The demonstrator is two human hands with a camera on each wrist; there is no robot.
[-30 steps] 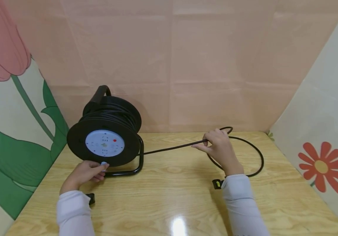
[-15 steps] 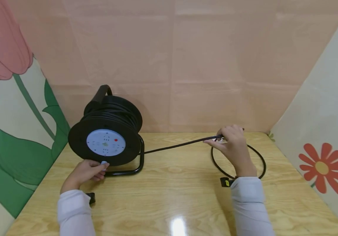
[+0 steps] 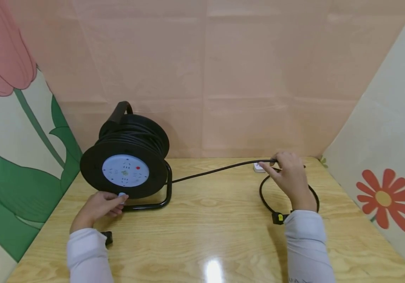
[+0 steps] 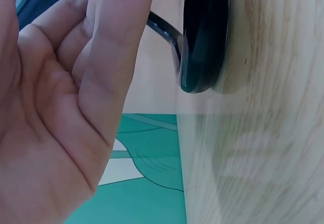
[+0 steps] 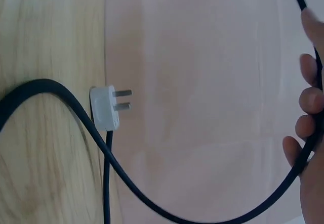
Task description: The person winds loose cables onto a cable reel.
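A black cable reel (image 3: 88, 171) with a pale socket panel (image 3: 112, 165) stands on its tubular frame (image 3: 168, 188) at the left. My left hand (image 3: 96, 207) pinches a small pale blue knob (image 3: 121, 194) at the reel's lower front rim. In the left wrist view the same hand (image 4: 55, 107) is beside the frame's bent foot (image 4: 200, 57). My right hand (image 3: 292, 179) grips the black cable (image 3: 216, 170), which runs from the reel to it and loops down beyond. In the right wrist view, curled fingers (image 5: 310, 100) wrap the cable. A white two-pin plug (image 5: 104, 108) lies near the back edge.
The wood-grain table (image 3: 202, 232) meets a pink back sheet (image 3: 223, 78). Flower-printed panels flank it, one with a tulip (image 3: 4, 51) and one with a red flower (image 3: 384, 199). A loop of cable (image 3: 264, 200) lies around the right wrist area.
My right hand has moved right along with the cable, and the white plug now shows left of it. My left hand stays at the knob; the reel looks the same.
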